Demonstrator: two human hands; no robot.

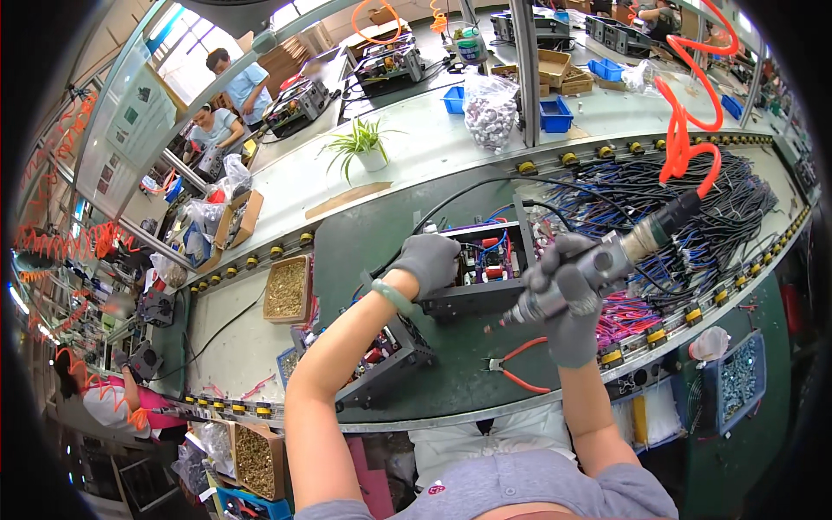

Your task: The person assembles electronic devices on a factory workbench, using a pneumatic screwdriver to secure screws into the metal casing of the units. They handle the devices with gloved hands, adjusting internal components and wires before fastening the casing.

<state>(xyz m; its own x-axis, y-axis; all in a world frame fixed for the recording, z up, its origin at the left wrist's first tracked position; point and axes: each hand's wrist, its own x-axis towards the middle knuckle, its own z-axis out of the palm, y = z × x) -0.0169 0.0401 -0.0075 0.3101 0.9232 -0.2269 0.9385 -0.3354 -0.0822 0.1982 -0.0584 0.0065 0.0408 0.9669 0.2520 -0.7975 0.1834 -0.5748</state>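
Observation:
My left hand (pixel 431 263), in a grey glove, is closed on the left side of a black metal housing (pixel 469 302); its fingertips are partly hidden. Inside the open housing sit red and blue wires and electronic parts. My right hand (pixel 568 316), also gloved, is wrapped around a grey air screwdriver (pixel 602 263). The tool slants down to the left, its tip apart from the housing, over the green work mat (pixel 459 360). Beneath it lie cutting pliers (pixel 524 351) with orange handles. A second open black housing (pixel 390 364) stands beside my left forearm.
A thick heap of black cables (pixel 728 195) fills the right of the bench, with pink wires (pixel 626 316) nearer me. An orange coiled air hose (pixel 685 130) hangs down to the screwdriver. A box of small brass-coloured parts (pixel 288 289) is at left. Beyond stands a potted plant (pixel 373 159).

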